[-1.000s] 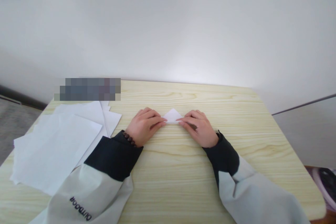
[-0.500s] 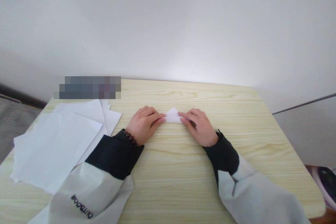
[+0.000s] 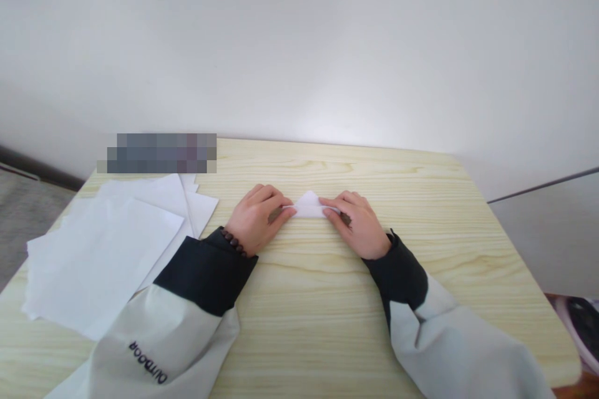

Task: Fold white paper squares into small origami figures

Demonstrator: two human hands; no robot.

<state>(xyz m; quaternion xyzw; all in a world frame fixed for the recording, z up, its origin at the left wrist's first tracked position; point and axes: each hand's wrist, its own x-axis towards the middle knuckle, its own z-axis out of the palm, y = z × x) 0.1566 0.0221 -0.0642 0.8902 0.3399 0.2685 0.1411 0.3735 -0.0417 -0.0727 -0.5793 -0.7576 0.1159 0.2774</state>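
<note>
A small piece of folded white paper (image 3: 309, 204) lies near the middle of the table, with a pointed flap at its far side and a straight folded strip along its near side. My left hand (image 3: 259, 218) pinches its left end between thumb and fingers. On the right end, my right hand (image 3: 355, 221) holds the paper the same way, index finger above and thumb at the near edge. Both ends of the paper are partly hidden by my fingers.
Several loose white sheets (image 3: 103, 255) overlap on the left side of the table (image 3: 309, 324). A blurred-out dark patch (image 3: 159, 153) covers something at the back left. Behind the table rises a white wall (image 3: 299, 43). A dark rounded object (image 3: 583, 324) shows at the lower right.
The fingers of my left hand have shifted slightly left along the paper, showing a little more of it. My right hand keeps nearly the same grip.
</note>
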